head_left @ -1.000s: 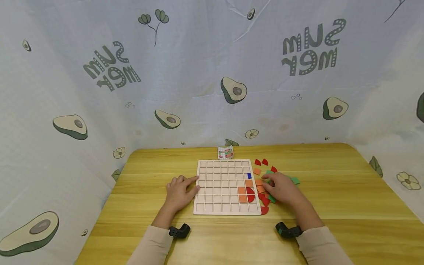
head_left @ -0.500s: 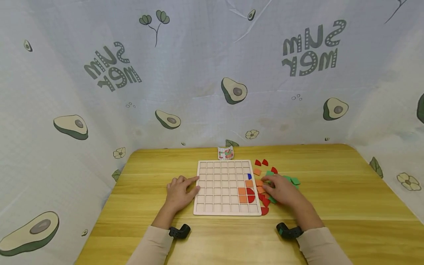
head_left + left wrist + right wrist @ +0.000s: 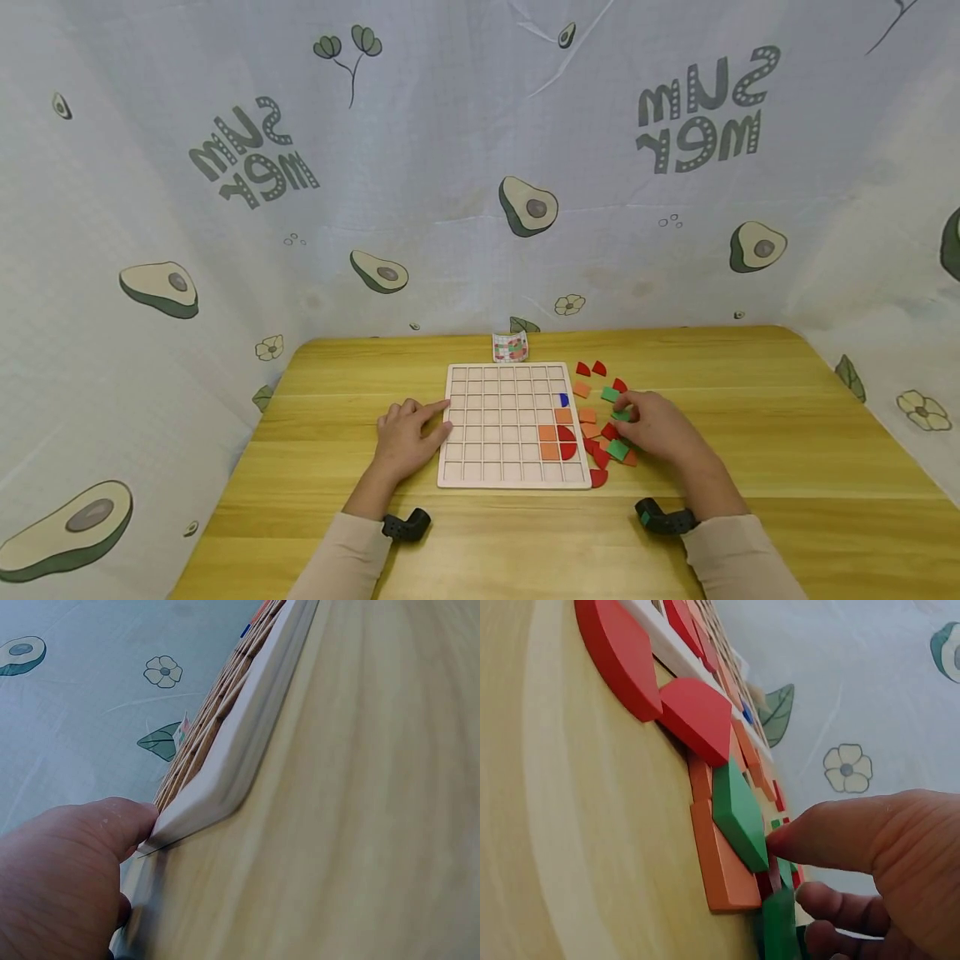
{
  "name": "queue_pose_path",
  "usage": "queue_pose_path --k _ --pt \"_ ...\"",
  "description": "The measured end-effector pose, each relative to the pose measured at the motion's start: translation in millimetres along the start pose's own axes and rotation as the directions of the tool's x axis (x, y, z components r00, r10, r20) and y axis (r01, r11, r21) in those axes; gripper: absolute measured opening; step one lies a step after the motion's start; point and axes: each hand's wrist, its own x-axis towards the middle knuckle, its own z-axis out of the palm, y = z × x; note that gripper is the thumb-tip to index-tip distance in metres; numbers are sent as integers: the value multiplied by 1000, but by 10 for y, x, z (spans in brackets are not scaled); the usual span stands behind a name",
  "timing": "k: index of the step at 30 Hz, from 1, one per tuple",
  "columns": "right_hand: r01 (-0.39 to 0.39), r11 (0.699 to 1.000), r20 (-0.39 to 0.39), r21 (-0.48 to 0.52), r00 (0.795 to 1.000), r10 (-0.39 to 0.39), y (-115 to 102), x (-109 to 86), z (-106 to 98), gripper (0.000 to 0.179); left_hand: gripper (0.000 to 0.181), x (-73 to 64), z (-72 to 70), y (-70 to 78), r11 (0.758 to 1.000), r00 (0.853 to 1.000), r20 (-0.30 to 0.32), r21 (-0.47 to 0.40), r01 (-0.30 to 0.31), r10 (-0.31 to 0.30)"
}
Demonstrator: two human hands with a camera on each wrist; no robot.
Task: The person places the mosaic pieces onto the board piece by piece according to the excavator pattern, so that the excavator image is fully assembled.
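Observation:
My left hand (image 3: 405,437) rests on the table at the left edge of the pale wooden grid board (image 3: 487,425), thumb and index finger touching its rim. Up close, the left wrist view has the thumb against the board's corner. My right hand (image 3: 656,425) is over the loose pieces right of the board, thumb and fingers apart around a green square tile (image 3: 621,415). Near the fingers in the right wrist view, a blurred green piece (image 3: 780,926) shows; no firm grip on it is visible. A green tile (image 3: 739,814) lies on an orange tile (image 3: 724,866) beside the thumb.
In the board's right columns sit orange squares (image 3: 549,442), red quarter-rounds (image 3: 567,442) and a small blue piece (image 3: 564,400). More red pieces (image 3: 598,477) and orange tiles (image 3: 581,389) lie along its right side. A printed card (image 3: 511,347) stands behind the board.
My right hand has drawn back to the right, uncovering green, red and orange pieces that it hid before. Green tiles seen behind it earlier no longer show there. My left hand stays put.

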Motion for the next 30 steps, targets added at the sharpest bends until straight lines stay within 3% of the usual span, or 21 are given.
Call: queue_pose_path --k 5,12,19,30 --pt "-32 999 -20 -33 999 32 39 -15 -8 38 43 -9 5 -1 1000 1000 7 -3 2 -2" --pt "31 999 -13 -29 999 -32 11 -39 -16 30 43 -6 16 -9 1000 1000 4 1 3 -3" --pt "-13 999 -28 -45 1000 11 -38 -27 5 40 43 -3 0 5 1000 1000 2 -7 1 -1" --pt "1 997 -24 -75 1000 -2 -64 -9 39 27 42 -5 -2 9 1000 1000 -4 0 -1 1"
